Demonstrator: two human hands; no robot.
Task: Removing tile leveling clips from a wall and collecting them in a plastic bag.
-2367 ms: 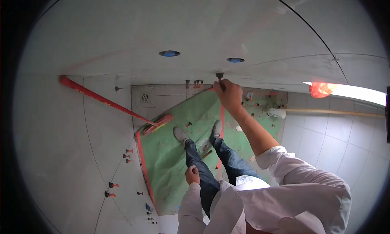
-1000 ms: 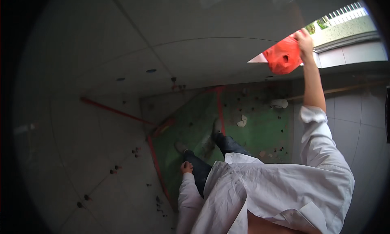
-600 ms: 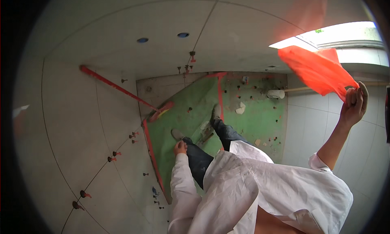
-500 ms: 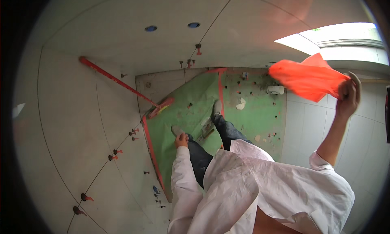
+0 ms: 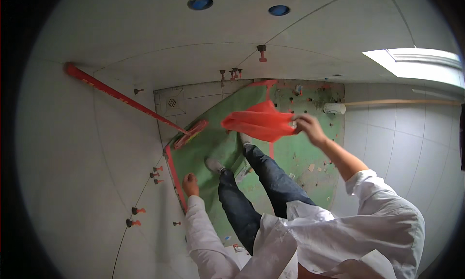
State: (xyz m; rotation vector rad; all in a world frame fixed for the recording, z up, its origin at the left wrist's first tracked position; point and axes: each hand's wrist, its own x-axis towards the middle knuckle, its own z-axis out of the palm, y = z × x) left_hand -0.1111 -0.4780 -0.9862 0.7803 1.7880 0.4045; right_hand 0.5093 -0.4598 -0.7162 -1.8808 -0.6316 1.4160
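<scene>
My right hand [image 5: 308,128] is pinched on one end of a crumpled red plastic bag [image 5: 256,124], which stretches out to the left above the green floor covering [image 5: 302,148]. My left hand [image 5: 190,184] hangs curled closed beside my left leg, its palm side hidden, so I cannot make out what it holds, if anything. My legs [image 5: 269,177] in dark trousers stand on the green covering.
A red-handled push broom [image 5: 116,96] leans at the left wall, where red-and-black tile clips [image 5: 138,210] stick out. The wall ahead has two round holes [image 5: 200,3]. A window opening [image 5: 411,61] and a wooden pole with a white roller [image 5: 334,108] are at the right.
My right hand left the tile clip, took the red bag from the window opening and has swung it down and leftward. My left hand has moved left, away from my leg.
</scene>
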